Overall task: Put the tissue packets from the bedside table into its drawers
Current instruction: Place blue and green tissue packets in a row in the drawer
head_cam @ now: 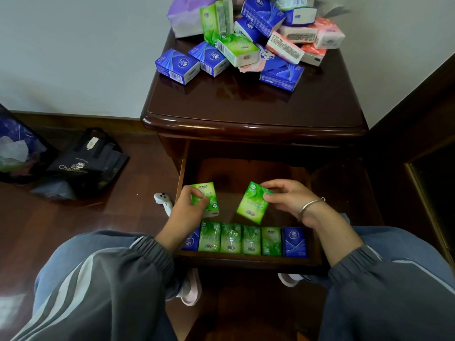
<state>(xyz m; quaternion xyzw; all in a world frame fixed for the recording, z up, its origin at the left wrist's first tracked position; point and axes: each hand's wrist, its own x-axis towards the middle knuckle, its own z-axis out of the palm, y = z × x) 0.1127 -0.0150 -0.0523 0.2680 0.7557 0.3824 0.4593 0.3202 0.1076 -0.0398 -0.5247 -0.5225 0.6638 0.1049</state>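
Floor (73,217) of dark wood spreads left, a black bag (83,161) on it well clear of the stand. Tabletop (246,102) shows polished wood from its middle to the rounded near edge; a pile (246,40) of blue, green and pink packets crowds the far half, reaching the right edge. Below, the drawer (246,173) stands pulled out, wood showing in its far part. A row (243,239) of six packets lines its near wall, side by side. Left grip (187,207) pinches a green packet (205,193) by the drawer's left wall. Right grip (288,198) pinches a second packet (251,205), tilted, mid-drawer, apart from the first. A white controller (163,200) lies just left of the drawer.
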